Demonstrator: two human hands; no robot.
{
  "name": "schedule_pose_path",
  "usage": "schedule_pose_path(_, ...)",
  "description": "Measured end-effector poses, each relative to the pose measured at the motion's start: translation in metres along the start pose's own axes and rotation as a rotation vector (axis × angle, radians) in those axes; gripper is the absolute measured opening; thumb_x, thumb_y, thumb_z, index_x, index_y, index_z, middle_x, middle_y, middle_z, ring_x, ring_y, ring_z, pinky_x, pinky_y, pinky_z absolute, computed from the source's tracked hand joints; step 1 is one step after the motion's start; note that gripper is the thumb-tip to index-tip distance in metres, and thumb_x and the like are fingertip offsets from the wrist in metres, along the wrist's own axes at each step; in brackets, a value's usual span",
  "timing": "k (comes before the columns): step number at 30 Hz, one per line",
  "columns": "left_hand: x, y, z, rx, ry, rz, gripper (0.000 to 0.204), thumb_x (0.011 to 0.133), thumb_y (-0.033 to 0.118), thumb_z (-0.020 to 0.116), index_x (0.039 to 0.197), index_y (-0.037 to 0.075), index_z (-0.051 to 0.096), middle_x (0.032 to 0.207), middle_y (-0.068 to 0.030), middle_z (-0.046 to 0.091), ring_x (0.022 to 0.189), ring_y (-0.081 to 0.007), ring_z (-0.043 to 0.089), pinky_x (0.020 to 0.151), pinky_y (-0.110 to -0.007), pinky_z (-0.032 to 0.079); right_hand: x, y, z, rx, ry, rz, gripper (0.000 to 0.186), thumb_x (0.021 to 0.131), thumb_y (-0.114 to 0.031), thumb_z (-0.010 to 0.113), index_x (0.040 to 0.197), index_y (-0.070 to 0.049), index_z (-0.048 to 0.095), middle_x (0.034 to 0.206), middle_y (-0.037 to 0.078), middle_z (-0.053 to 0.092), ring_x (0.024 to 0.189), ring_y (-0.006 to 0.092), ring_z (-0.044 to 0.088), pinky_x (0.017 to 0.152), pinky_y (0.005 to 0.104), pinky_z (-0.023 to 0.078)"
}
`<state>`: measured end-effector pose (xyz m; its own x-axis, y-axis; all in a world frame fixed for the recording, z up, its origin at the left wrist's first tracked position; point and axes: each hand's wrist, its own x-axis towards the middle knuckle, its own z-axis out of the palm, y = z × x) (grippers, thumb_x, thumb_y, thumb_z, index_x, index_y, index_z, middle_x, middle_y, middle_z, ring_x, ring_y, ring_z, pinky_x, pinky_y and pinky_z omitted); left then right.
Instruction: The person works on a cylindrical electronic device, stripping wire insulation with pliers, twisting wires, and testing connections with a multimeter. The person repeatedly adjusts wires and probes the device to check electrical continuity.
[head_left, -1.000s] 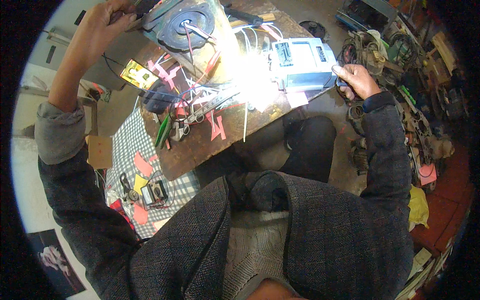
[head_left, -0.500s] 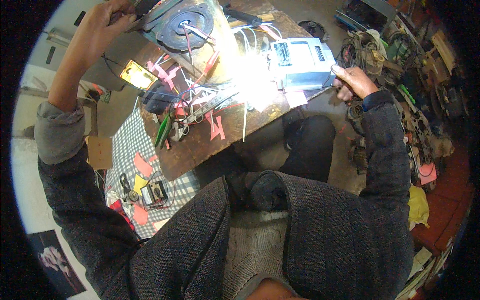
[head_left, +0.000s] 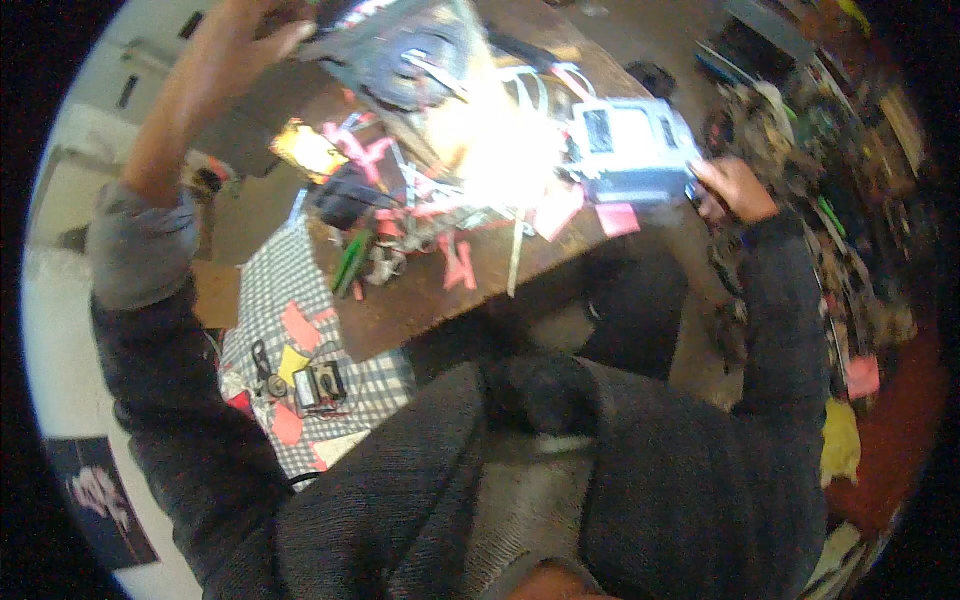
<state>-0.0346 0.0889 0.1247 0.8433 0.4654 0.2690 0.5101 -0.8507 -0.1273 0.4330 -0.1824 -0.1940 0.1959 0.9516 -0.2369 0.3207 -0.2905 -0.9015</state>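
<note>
My left hand (head_left: 262, 28), smeared by motion, is raised at the upper left. Its fingers are bent in at the corner of a dark flat panel (head_left: 350, 58), and what they pinch is hidden. A round dark disc (head_left: 412, 70) with wires at its centre sits on that panel. At the right, my right hand (head_left: 738, 190) grips the end of a grey-blue boxy device (head_left: 637, 152), thumb on top and fingers curled at its side. White glare covers the space between panel and device. Wires, pink paper strips (head_left: 457, 265) and a green-handled tool (head_left: 352, 262) lie near the panel.
The brown wooden table (head_left: 400, 325) ends close to my knees. At the left, a checked cloth (head_left: 265, 285) carries a small meter (head_left: 322, 386) and coloured paper pieces. A yellow-framed item (head_left: 308, 148) lies at the table's left edge. Cables and parts (head_left: 770, 130) are heaped at the right.
The view has shifted and blurred, so most things sit farther right and lower. My right hand keeps its hold on the device. My left hand remains at the panel's corner.
</note>
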Motion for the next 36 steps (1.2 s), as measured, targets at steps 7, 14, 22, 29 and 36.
schedule_pose_path(7, 0.005, 0.010, -0.002, -0.046, 0.003, 0.044, 0.025, 0.095, 0.022, 0.068, 0.100, -0.002, 0.067, 0.078, -0.0106, 0.064, 0.074, -0.0166, 0.060, 0.072, -0.035, 0.051, 0.005, 0.004, -0.001, -0.085, 0.099, 0.078, 0.066, 0.094, -0.064, 0.068, 0.084, 0.001, 0.073, 0.071, 0.007, 0.067, 0.055, 0.0157, 0.061, 0.051, 0.0342, 0.048)
schedule_pose_path(14, 0.007, -0.003, 0.006, -0.101, -0.025, 0.020, 0.028, 0.098, 0.027, 0.063, 0.094, -0.001, 0.066, 0.071, -0.0095, 0.057, 0.066, -0.0187, 0.052, 0.066, -0.036, 0.047, -0.004, -0.009, 0.000, -0.095, 0.111, 0.153, 0.069, 0.094, -0.061, 0.069, 0.092, 0.007, 0.074, 0.073, 0.008, 0.067, 0.057, 0.0183, 0.063, 0.050, 0.0347, 0.050)
schedule_pose_path(22, 0.009, -0.011, 0.014, -0.146, -0.052, 0.078, 0.029, 0.098, 0.028, 0.064, 0.093, -0.001, 0.064, 0.073, -0.0109, 0.058, 0.067, -0.0196, 0.052, 0.068, -0.036, 0.048, -0.001, -0.008, -0.003, -0.289, 0.160, 0.016, 0.069, 0.096, -0.058, 0.068, 0.098, 0.011, 0.074, 0.080, 0.012, 0.070, 0.073, 0.0183, 0.064, 0.070, 0.0391, 0.051)
schedule_pose_path(29, 0.009, 0.011, 0.002, -0.218, -0.086, 0.126, 0.028, 0.101, 0.028, 0.065, 0.100, 0.000, 0.064, 0.083, -0.0058, 0.065, 0.081, -0.0179, 0.065, 0.078, -0.033, 0.051, 0.005, -0.008, 0.001, -0.291, 0.170, -0.202, 0.056, 0.096, -0.054, 0.070, 0.085, 0.000, 0.072, 0.070, 0.003, 0.063, 0.066, 0.0142, 0.056, 0.060, 0.0355, 0.043)
schedule_pose_path(36, 0.009, 0.064, -0.014, -0.050, -0.125, -0.169, 0.021, 0.084, 0.009, 0.063, 0.092, -0.010, 0.066, 0.071, -0.0177, 0.060, 0.069, -0.0180, 0.059, 0.064, -0.039, 0.049, -0.009, -0.022, 0.009, -0.013, 0.097, 0.164, 0.062, 0.092, -0.062, 0.073, 0.087, -0.001, 0.068, 0.075, 0.005, 0.064, 0.057, 0.0124, 0.060, 0.047, 0.0288, 0.045)
